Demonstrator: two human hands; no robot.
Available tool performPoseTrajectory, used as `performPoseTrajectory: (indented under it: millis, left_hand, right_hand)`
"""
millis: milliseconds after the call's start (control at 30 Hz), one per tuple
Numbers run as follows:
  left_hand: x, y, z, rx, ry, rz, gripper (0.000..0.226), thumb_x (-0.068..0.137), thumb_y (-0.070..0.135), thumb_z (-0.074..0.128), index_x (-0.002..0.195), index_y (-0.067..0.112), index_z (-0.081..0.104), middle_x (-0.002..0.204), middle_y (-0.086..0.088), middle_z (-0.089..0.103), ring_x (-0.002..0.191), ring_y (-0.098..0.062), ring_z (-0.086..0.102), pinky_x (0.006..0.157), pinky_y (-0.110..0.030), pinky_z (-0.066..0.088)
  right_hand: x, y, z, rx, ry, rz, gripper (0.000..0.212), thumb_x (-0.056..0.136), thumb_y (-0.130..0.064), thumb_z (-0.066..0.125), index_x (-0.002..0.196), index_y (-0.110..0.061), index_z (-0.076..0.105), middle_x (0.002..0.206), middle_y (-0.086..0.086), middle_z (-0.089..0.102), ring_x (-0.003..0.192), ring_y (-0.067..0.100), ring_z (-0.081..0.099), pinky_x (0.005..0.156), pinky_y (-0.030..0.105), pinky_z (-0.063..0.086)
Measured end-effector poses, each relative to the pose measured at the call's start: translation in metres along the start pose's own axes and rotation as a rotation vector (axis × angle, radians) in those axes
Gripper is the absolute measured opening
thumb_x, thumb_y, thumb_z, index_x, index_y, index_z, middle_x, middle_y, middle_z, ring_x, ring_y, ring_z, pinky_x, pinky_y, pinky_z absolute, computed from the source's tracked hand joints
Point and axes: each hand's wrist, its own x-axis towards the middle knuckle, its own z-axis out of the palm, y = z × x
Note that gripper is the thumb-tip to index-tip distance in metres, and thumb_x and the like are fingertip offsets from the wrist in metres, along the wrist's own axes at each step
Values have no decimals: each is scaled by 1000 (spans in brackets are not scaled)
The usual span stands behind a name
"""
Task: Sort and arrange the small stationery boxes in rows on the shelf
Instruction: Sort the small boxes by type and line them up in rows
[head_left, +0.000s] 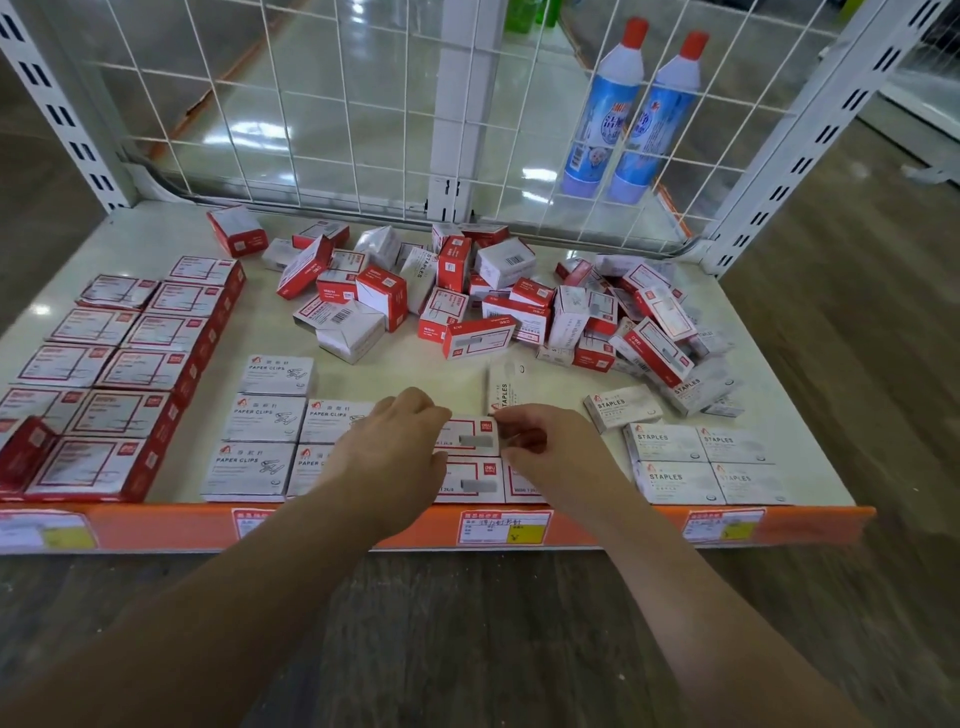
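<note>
Both hands work at the front middle of the shelf (519, 387), over a short block of red-and-white staple boxes. The left hand (395, 441) lies palm down with its fingers curled over the left end of the rear box (470, 436) of that block, and the right hand (545, 447) pinches the same box at its right end, thumb and fingertips closed on its edge. A second box of the same kind (475, 480) lies flat just in front of it, touching, against the orange price rail (597, 525). To the left, white paper clip boxes (262, 418) lie flat in neat rows, and further left, larger red boxes (130, 371) fill two columns running back from the rail. To the right, four white staples boxes (701, 462) form a tidy square, with one loose white staples box (621, 408) lying askew just behind them. Another white box (504, 387) stands on edge just behind the right hand. Across the back half of the shelf an unsorted heap (493, 301) of red and white boxes lies tumbled at all angles. Behind the wire mesh back (337, 104) stand two blue bottles (634, 109) with red caps
</note>
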Motion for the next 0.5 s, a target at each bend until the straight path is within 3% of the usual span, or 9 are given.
performPoseTrajectory:
  millis: [200,500]
  left_hand:
    - [3,0,0,14,-21,4,48,93,30,51,139,27,37,134,7,39,124,-14,38,96,-31,45]
    - [4,-1,1,-13,-13,19,50,93,29,51,140,26,36,132,7,39,122,-12,37,97,-29,44]
  right_hand:
    - [1,1,0,22,-8,17,33,92,-18,54,125,-21,57,119,-5,62,93,3,52,75,12,43]
    - [2,3,1,40,1,15,34,92,-16,54,125,-20,57,119,-4,62,95,3,53,71,8,41]
